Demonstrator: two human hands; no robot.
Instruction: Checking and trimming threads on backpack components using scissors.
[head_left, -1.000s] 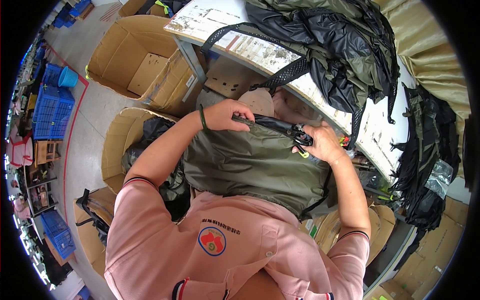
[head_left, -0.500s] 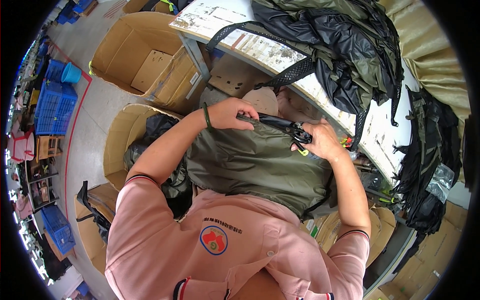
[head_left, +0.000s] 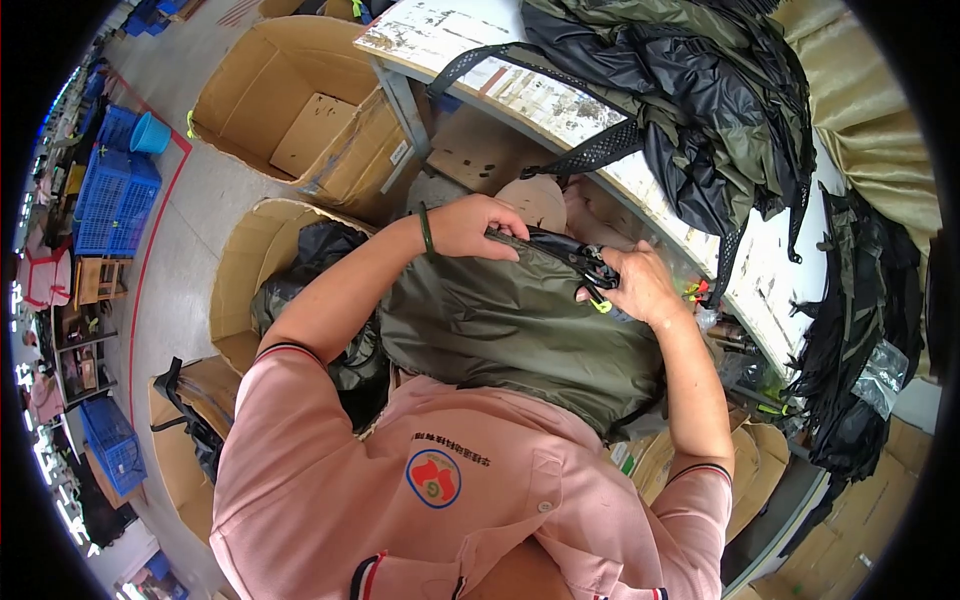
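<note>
A shiny olive-green fabric bag (head_left: 520, 320) lies spread across my lap, its dark edge turned away from me. My left hand (head_left: 475, 228), with a dark bangle at the wrist, pinches that edge at its left end. At the right end my right hand (head_left: 640, 283) has its fingers closed round the bag's edge, together with a black looped piece (head_left: 597, 268) whose kind is partly hidden. A small yellow-green tab (head_left: 600, 303) hangs below the right fingers. Between the hands the edge is held nearly straight, with a glossy black strip along it.
A worn white table (head_left: 480, 85) stands ahead to the right, heaped with black and olive fabric (head_left: 690, 110); mesh straps hang over its edge. Black straps (head_left: 865, 320) dangle at the far right. Open cardboard boxes (head_left: 290, 110) stand at the left, one holding black fabric (head_left: 325, 255).
The view has shifted slightly, so the surroundings sit a little further right. Both hands keep their hold on the bag's edge, with the fingers barely changed.
</note>
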